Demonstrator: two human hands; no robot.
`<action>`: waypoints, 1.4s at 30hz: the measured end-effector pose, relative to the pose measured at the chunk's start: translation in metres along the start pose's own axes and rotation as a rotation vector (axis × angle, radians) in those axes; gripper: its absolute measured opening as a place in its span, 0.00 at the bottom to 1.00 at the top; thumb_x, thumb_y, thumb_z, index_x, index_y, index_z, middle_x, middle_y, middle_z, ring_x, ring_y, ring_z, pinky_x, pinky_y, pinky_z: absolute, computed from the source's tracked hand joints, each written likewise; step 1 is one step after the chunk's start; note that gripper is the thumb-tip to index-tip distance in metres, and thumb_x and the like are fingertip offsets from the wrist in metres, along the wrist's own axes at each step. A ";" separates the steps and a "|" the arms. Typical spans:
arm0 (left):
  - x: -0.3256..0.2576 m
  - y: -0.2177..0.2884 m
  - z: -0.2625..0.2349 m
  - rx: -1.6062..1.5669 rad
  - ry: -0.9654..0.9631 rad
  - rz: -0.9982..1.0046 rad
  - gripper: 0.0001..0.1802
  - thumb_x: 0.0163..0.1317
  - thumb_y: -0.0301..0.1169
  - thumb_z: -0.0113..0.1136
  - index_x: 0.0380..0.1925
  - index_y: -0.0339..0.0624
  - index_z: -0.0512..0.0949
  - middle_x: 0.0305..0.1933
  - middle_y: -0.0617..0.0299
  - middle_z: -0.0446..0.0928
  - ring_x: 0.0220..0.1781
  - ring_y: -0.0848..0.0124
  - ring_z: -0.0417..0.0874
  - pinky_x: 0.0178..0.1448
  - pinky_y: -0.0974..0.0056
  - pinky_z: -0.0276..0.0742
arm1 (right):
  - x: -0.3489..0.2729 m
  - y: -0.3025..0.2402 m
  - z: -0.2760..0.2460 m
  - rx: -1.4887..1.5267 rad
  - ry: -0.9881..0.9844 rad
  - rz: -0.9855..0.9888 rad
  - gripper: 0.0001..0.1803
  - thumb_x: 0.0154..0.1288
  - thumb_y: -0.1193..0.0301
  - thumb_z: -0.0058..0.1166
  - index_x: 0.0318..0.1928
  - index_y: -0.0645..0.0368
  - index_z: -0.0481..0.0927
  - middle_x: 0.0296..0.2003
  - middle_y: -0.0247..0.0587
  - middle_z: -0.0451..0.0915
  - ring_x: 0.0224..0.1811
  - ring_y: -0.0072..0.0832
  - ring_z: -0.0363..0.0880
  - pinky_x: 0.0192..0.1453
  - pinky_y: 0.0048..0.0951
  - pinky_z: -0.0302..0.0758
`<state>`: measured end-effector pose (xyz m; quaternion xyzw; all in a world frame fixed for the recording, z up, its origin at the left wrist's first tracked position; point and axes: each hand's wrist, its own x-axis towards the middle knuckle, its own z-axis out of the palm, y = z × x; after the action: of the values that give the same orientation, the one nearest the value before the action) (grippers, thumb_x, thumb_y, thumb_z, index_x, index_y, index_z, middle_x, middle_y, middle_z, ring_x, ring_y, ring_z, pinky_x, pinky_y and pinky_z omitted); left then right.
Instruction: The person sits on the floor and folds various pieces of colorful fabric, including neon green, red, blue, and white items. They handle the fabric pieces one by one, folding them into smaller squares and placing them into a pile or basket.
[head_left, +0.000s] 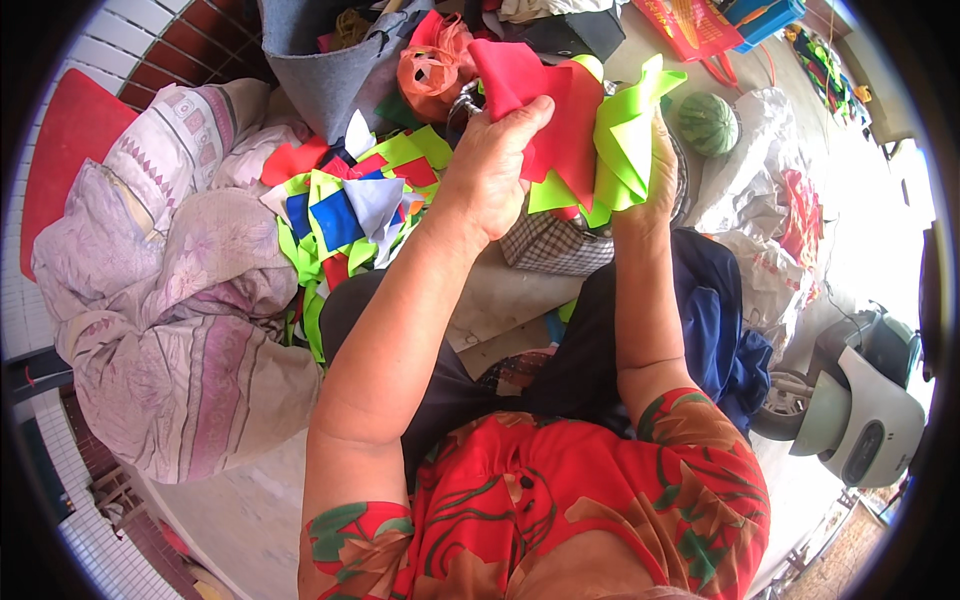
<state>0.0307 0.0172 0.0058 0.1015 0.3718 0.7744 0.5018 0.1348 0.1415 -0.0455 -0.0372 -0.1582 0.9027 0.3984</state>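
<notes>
My left hand (492, 170) is closed on a red cloth piece (560, 115), with the thumb pressed on its left edge. My right hand (655, 175) grips several folded neon-green cloth pieces (625, 145) from their right side; its fingers are partly hidden behind them. Red and green cloth meet between the two hands. Just below them sits a checkered fabric container (550, 243), whose opening is mostly covered by my hands and the cloth. To the left lies a heap of cloth scraps (345, 215) in green, blue, red and grey.
A crumpled patterned blanket (200, 330) fills the left side. At the back stand a grey felt bin (320, 75) and an orange-red plastic bag (430, 65). A watermelon (708, 124), a white plastic bag (765, 150) and a grey-white machine (865, 410) are on the right.
</notes>
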 end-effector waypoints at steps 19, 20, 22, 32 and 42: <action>0.010 -0.003 -0.008 0.057 0.078 0.147 0.16 0.56 0.25 0.62 0.45 0.35 0.73 0.43 0.60 0.76 0.44 0.72 0.77 0.48 0.67 0.74 | -0.013 0.007 0.033 -1.536 -0.516 -0.393 0.66 0.28 0.58 0.77 0.69 0.56 0.50 0.66 0.50 0.54 0.70 0.39 0.52 0.70 0.37 0.54; 0.010 -0.003 -0.009 0.048 0.080 0.158 0.16 0.57 0.25 0.61 0.45 0.35 0.73 0.43 0.60 0.76 0.44 0.72 0.77 0.48 0.67 0.74 | -0.013 0.007 0.033 -1.544 -0.508 -0.374 0.64 0.29 0.61 0.76 0.69 0.56 0.51 0.66 0.49 0.54 0.70 0.38 0.52 0.70 0.37 0.55; 0.011 -0.005 -0.008 0.056 0.084 0.180 0.16 0.57 0.25 0.61 0.45 0.35 0.73 0.43 0.60 0.76 0.43 0.73 0.77 0.48 0.67 0.74 | -0.011 0.006 0.032 -1.558 -0.492 -0.337 0.61 0.32 0.66 0.74 0.69 0.55 0.52 0.66 0.47 0.54 0.70 0.37 0.52 0.70 0.37 0.56; 0.006 -0.007 0.000 0.143 0.145 0.290 0.08 0.55 0.24 0.57 0.36 0.33 0.77 0.32 0.63 0.77 0.33 0.76 0.77 0.39 0.68 0.73 | -0.005 0.016 0.005 -1.052 -0.223 -0.328 0.17 0.62 0.73 0.53 0.51 0.65 0.74 0.48 0.40 0.76 0.51 0.24 0.74 0.55 0.24 0.69; 0.011 -0.012 -0.009 0.600 0.197 0.344 0.10 0.56 0.26 0.59 0.35 0.30 0.76 0.27 0.60 0.77 0.28 0.74 0.76 0.35 0.65 0.73 | -0.017 0.044 0.024 -0.852 0.134 -0.247 0.17 0.69 0.66 0.45 0.53 0.62 0.69 0.45 0.42 0.75 0.44 0.29 0.77 0.46 0.29 0.76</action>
<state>0.0292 0.0251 -0.0115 0.2304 0.6066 0.7100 0.2737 0.1107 0.0953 -0.0376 -0.2369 -0.4930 0.6982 0.4618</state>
